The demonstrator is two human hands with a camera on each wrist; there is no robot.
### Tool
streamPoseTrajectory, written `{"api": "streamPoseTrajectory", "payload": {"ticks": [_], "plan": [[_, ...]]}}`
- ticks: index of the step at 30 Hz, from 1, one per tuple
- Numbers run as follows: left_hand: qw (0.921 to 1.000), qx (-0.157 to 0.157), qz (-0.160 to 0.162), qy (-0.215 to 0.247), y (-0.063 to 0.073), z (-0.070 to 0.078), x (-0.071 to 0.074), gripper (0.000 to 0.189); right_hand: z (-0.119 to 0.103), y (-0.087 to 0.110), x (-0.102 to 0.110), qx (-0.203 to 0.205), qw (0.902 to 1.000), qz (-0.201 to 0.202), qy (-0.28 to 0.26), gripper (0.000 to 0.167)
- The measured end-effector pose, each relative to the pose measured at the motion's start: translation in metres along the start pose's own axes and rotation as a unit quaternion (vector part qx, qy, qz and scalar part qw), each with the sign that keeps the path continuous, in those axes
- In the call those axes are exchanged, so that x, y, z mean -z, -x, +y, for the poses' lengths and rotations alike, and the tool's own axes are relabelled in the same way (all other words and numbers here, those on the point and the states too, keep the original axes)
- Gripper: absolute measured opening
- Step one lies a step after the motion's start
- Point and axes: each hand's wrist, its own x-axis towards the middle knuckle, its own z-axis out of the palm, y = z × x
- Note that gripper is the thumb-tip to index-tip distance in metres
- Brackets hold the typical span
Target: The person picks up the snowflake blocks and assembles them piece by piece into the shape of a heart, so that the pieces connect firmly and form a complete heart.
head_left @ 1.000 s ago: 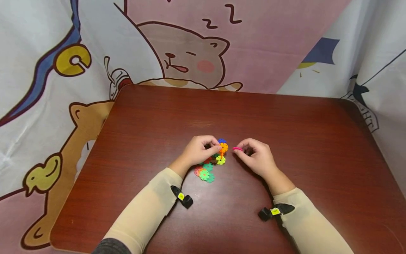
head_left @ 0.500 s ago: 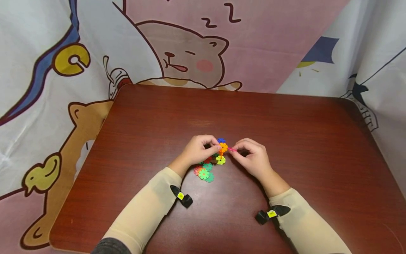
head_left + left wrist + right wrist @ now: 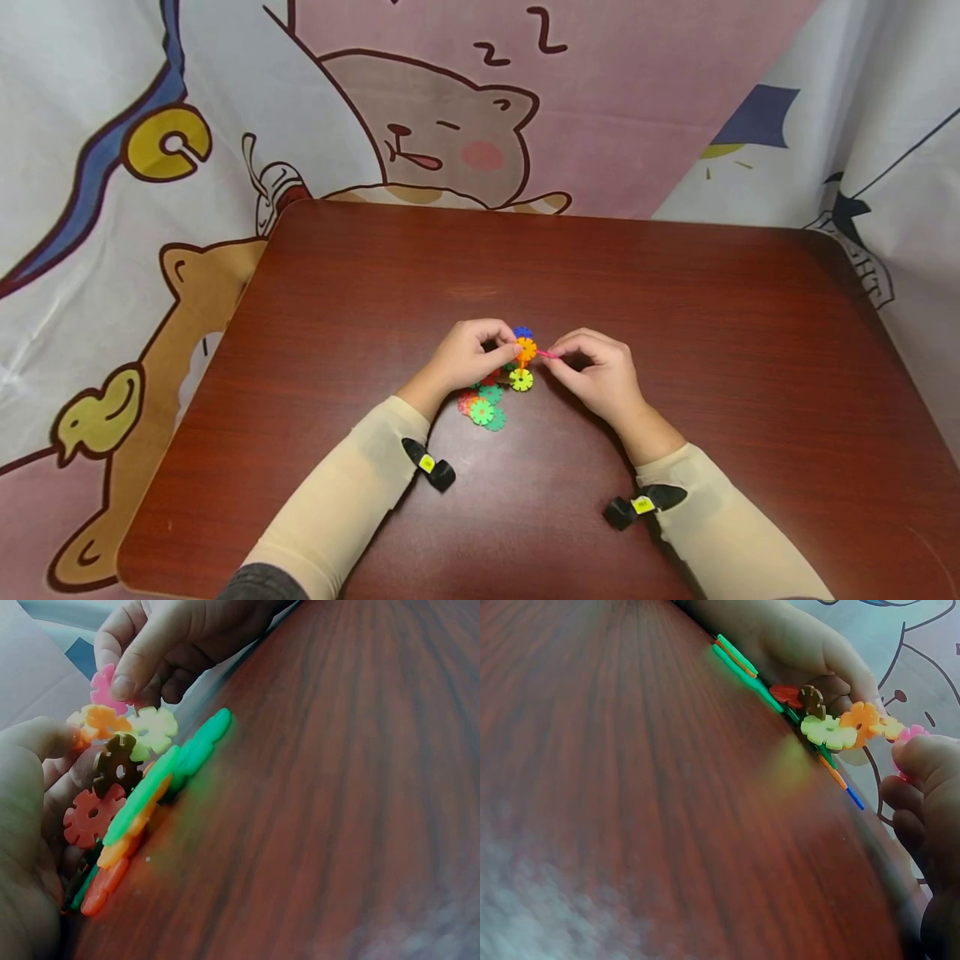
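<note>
Pink disc (image 3: 547, 354) pinched mid-frame by the right hand (image 3: 600, 375) may slip if the orange disc (image 3: 527, 349), pinched by the left hand (image 3: 474, 354), twists.

Head view: from high up, farthest off, faces fwd & down over most of table (image 3: 675, 283). L wrist view: low, close, past left hand (image 3: 468, 358) twd right hand (image 3: 603, 371). R wrist: reversed. Both share discs (image 3: 482, 412).
</note>
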Motion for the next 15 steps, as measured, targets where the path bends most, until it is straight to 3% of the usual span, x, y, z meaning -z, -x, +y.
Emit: {"api": "streamPoseTrajectory", "payload": {"ticks": [15], "plan": [[0.9989, -0.017, -0.016, -0.041, -0.0016, -0.0004, 0.0008, 0.01, -0.004, 0.0009, 0.0006, -0.012, 0.9997, -0.015, -0.015, 0.03]]}}
